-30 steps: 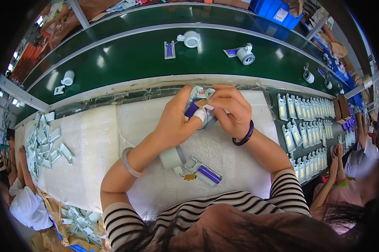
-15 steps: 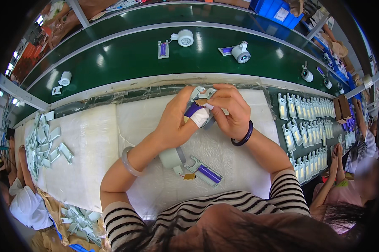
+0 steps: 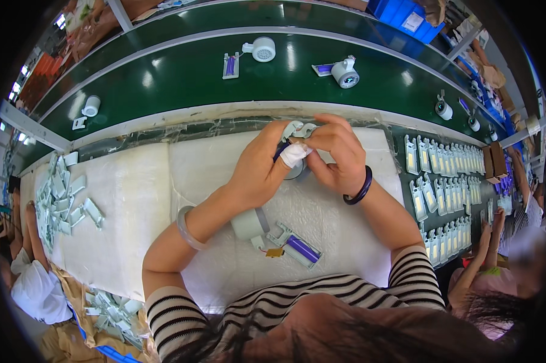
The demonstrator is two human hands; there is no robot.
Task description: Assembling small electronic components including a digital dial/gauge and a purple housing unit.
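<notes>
Above the middle of the padded table, my left hand is closed around a pale green plastic housing. White tape wraps its thumb. A dark purple cell shows in part beside that thumb. My right hand has its fingers bent in a pinch at the same housing, touching the taped thumb; what lies between the fingertips is hidden. Below my hands rest a pale green cylinder, a small brown circuit board on wires, and an open handle shell with a purple battery.
Loose pale green shells are heaped at the left, more in a lined box below. Rows of handle shells stand at the right. Beyond lies a green conveyor carrying round-headed units. Co-workers sit at both sides.
My left thumb has moved up and right over the housing, covering the brown piece and most of the purple cell seen before. My right fingers have drawn in against it.
</notes>
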